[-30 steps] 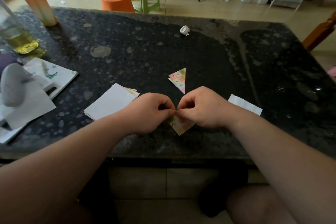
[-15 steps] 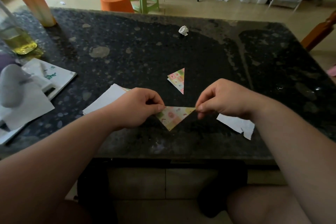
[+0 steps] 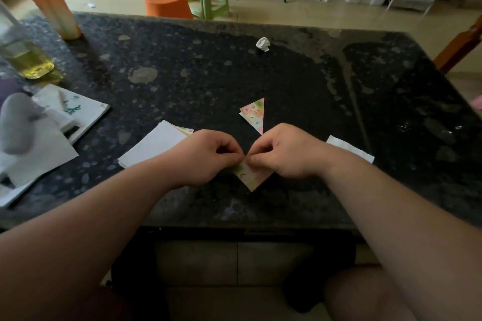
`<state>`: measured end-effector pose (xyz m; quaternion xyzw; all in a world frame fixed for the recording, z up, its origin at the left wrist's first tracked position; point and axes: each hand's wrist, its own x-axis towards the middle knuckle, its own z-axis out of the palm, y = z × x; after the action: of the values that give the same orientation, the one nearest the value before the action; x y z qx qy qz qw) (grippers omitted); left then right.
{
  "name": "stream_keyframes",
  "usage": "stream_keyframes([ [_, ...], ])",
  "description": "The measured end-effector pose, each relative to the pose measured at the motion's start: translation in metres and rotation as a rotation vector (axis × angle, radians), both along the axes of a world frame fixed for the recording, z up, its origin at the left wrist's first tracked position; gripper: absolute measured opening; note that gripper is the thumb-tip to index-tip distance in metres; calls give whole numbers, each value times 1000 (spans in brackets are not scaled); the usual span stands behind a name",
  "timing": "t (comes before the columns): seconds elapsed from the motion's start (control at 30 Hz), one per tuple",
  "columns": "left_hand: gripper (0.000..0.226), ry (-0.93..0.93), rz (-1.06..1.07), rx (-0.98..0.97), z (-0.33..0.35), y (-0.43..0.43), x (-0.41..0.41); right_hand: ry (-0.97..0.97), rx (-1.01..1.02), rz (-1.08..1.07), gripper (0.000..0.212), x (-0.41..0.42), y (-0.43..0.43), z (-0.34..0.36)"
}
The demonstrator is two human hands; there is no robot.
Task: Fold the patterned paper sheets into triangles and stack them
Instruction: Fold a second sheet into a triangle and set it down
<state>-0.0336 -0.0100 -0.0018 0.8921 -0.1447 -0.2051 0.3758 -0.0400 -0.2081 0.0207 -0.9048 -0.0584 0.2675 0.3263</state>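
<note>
The dark speckled desk [image 3: 208,81] is carrying everything. Near its front edge the left hand [image 3: 208,156] and right hand [image 3: 284,154] are meeting fingertip to fingertip, both with curled fingers pinching the top of a patterned paper [image 3: 251,177], whose point is hanging down below them. A stack of sheets [image 3: 151,146] is lying white side up just beside the left hand. A folded triangle [image 3: 254,114] is lying flat just beyond the hands. A crumpled ball [image 3: 263,44] is sitting well apart, farther back.
</note>
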Motion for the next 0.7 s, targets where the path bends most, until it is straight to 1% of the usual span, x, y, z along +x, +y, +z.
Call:
stream_keyframes([
  [0.07, 14, 44, 31, -37, 2, 6, 3, 23, 49, -43, 10, 0, -7, 3],
  [0.2, 15, 106, 80, 18, 0, 31, 13, 49, 68, -117, 10, 2, -20, 9],
  [0.3, 18, 132, 203, -47, -5, 49, 21, 38, 83, -229, 9, 5, -35, 12],
  [0.37, 16, 181, 319, -195, -5, 48, 24, 93, 162, -306, 9, 5, -41, 11],
  [0.47, 10, 406, 457, -520, 0, 27, 16, 241, 271, -381, 8, 3, -39, 8],
  [0.5, 13, 493, 468, -594, 0, 20, 12, 280, 301, -404, 10, 3, -35, 6],
  [0.53, 25, 567, 457, -628, -2, 14, 8, 306, 327, -426, 11, 2, -30, 3],
  [0.57, 35, 619, 435, -622, -4, 8, 6, 320, 345, -443, 11, 2, -26, 0],
  [0.6, 36, 640, 415, -596, -6, 2, 5, 328, 358, -455, 10, 1, -22, -2],
  [0.7, 11, 619, 434, -538, -11, -9, 7, 359, 386, -456, 11, 1, -14, -11],
])
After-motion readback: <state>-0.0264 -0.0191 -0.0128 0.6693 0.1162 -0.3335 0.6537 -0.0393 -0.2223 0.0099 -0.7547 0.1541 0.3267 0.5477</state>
